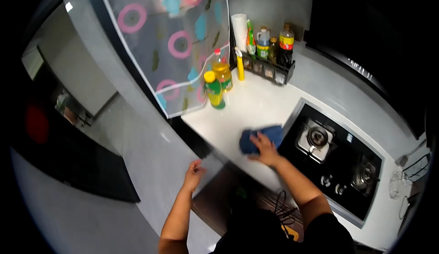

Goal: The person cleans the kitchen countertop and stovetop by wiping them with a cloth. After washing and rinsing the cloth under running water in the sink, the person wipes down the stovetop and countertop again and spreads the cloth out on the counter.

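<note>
A dark blue cloth (273, 134) lies on the white countertop (256, 101), just left of the black gas stove. My right hand (265, 151) rests on the cloth with its fingers spread, pressing it against the counter near the front edge. Off the counter's front edge, my left hand (195, 174) hangs in the air. Its fingers are curled together, and whether anything is between them is too small to tell. Behind the cloth stand a green bottle with a yellow cap (213, 90) and an oil bottle with a red cap (222, 74).
The gas stove (340, 155) has two burners. A black rack (267, 69) with bottles and jars stands at the wall, beside a paper towel roll (239, 31). A patterned cover (160, 34) hangs at the left. Wire racks (396, 184) lie right of the stove.
</note>
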`<control>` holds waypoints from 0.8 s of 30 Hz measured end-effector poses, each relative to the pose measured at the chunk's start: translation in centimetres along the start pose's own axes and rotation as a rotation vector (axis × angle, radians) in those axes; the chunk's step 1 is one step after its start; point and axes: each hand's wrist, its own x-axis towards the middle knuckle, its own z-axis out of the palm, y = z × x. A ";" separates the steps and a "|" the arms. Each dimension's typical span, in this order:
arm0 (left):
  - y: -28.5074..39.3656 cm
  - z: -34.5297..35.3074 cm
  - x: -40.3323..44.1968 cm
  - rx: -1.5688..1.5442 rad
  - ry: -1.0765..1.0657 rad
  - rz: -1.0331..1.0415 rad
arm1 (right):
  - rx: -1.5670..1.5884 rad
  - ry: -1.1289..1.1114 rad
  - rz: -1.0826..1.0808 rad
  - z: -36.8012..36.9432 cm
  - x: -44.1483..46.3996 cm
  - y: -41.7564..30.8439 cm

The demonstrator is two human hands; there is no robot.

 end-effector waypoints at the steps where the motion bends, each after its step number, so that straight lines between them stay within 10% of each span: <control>1: 0.5 0.8 1.9 0.014 -0.043 0.050 | -0.115 -0.148 0.166 0.3 0.2 -1.0; 7: 4.2 2.6 16.6 0.215 -0.105 0.050 | -0.229 -0.036 0.389 6.9 8.7 -1.1; 11: 7.2 6.8 23.3 0.142 -0.071 0.062 | -0.245 -0.048 0.158 6.3 8.7 -0.6; 18: 7.1 10.1 34.8 0.270 0.188 0.492 | -0.198 -0.059 0.077 6.0 11.3 1.0; 24: 4.8 8.6 40.3 0.095 -0.038 0.508 | -0.206 0.201 0.258 4.2 19.1 5.2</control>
